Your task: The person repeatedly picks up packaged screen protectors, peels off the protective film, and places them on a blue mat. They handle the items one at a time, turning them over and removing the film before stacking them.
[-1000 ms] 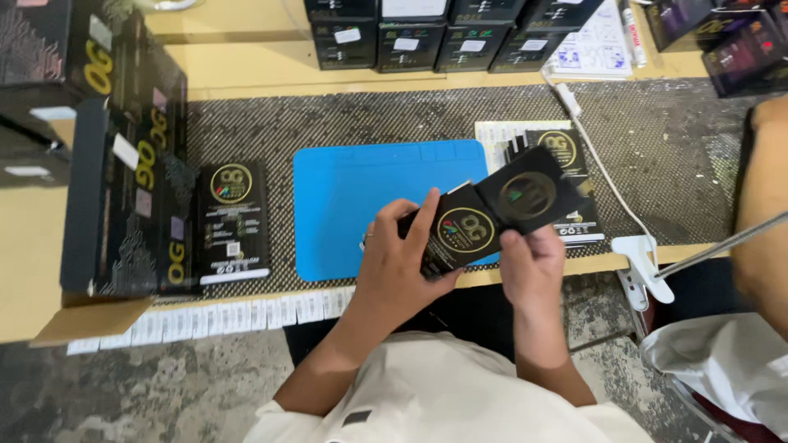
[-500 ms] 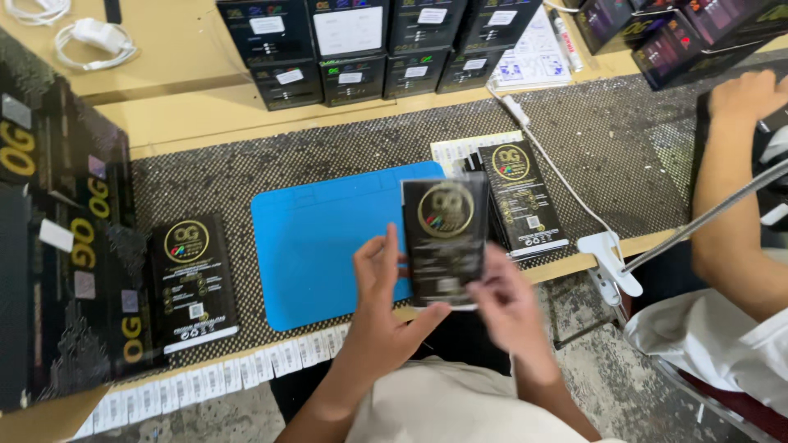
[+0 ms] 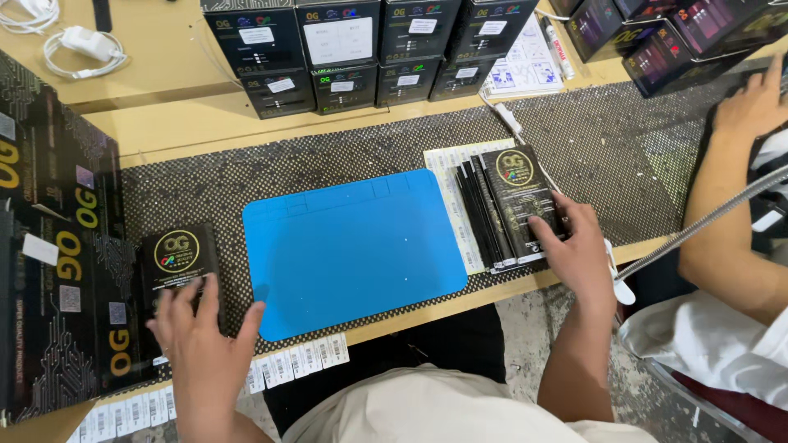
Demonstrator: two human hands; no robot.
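My left hand [image 3: 203, 335] lies with fingers spread on the near edge of a stack of flat black packets with a gold round emblem [image 3: 175, 258], left of the blue mat [image 3: 353, 246]. My right hand [image 3: 579, 250] rests its fingertips on the near right corner of another stack of the same black packets [image 3: 510, 195], fanned out right of the mat. Neither hand lifts anything. The mat's surface is bare.
A tall black printed carton [image 3: 49, 246] stands at the left. Black boxes [image 3: 336, 49] line the back. Label strips [image 3: 297, 359] lie along the table's front edge. Another person's arm [image 3: 730, 189] and a metal gooseneck [image 3: 707, 220] are at the right. A white cable [image 3: 74, 45] is at the far left.
Both hands held one black packet above the mat before. Now the hands have parted: the left went down to the left stack, the right to the right stack.
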